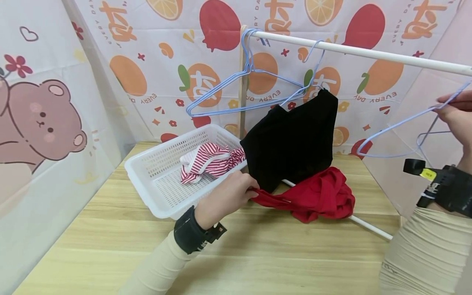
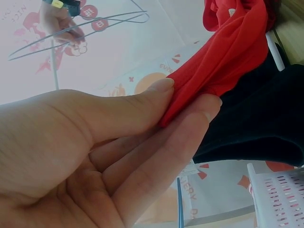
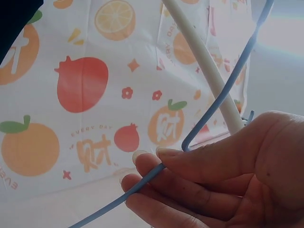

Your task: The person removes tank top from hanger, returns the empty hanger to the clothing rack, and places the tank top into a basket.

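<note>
Between thumb and fingers my left hand (image 1: pixel 230 194) pinches one end of a red cloth garment (image 1: pixel 324 196), which lies bunched on the table at centre right. The left wrist view shows the red fabric (image 2: pixel 228 52) stretching away from the fingertips. At the far right, my right hand (image 1: pixel 459 116) holds a blue wire hanger (image 1: pixel 391 127) by its wire, near the rail's end. In the right wrist view the hanger wire (image 3: pixel 109 206) runs between thumb and fingers. A black garment (image 1: pixel 295 135) hangs from another blue hanger (image 1: pixel 313 78), just behind the red one.
A white plastic basket (image 1: pixel 147 196) on the left of the wooden table (image 1: pixel 295 262) holds a red-and-white striped garment (image 1: pixel 210 159). Blue hangers (image 1: pixel 217 92) hang at the left end of the white rail (image 1: pixel 354 50). A lower white bar (image 1: pixel 372 228) crosses the table under the red garment.
</note>
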`<state>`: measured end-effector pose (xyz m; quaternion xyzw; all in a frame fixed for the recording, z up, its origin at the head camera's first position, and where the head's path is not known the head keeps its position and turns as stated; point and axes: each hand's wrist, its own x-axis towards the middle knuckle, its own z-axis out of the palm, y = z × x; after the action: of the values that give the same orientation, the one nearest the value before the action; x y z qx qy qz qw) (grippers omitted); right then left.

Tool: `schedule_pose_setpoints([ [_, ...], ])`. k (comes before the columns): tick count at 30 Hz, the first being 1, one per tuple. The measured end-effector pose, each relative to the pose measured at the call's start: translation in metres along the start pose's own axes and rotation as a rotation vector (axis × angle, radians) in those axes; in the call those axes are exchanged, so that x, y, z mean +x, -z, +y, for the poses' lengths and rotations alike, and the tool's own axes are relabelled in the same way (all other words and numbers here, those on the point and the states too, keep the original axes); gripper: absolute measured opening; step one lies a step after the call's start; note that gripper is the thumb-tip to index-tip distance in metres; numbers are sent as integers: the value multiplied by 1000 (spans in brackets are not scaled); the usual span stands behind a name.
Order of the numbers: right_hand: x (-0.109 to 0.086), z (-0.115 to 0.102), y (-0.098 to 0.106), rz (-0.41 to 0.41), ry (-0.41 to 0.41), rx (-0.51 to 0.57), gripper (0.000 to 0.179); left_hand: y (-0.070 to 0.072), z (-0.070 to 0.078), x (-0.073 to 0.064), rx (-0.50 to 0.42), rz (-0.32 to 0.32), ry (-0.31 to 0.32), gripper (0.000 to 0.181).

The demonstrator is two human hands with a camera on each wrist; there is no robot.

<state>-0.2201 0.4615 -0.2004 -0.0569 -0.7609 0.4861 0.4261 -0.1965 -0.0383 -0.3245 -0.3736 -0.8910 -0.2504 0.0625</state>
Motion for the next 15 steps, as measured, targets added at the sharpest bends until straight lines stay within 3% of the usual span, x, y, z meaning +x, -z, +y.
schedule_pose_setpoints([
  [1, 2, 6, 2, 2, 6, -41, 29, 0, 0, 0, -1, 0, -1, 5],
  [3, -9, -10, 0, 23, -18, -107, 34, 0, 0, 0, -5, 1, -2, 5],
  [5, 11, 26, 11, 25, 23, -159, 28, 0, 0, 0, -7, 0, -4, 5],
  [7, 27, 54, 18, 35, 14, -199, 31, 0, 0, 1, -8, 2, -6, 5],
  [8, 36, 71, 23, 24, 46, -180, 29, 0, 0, 1, -6, 3, -6, 5],
  [10, 44, 88, 29, 19, 74, -181, 27, 0, 0, 1, -4, 3, -7, 5],
  [12, 35, 79, 28, 9, 51, -184, 23, 1, -1, 1, 0, 6, -7, 4],
  [15, -1, 30, 15, 50, -13, -259, 32, 1, -1, 1, 5, 8, -5, 4],
])
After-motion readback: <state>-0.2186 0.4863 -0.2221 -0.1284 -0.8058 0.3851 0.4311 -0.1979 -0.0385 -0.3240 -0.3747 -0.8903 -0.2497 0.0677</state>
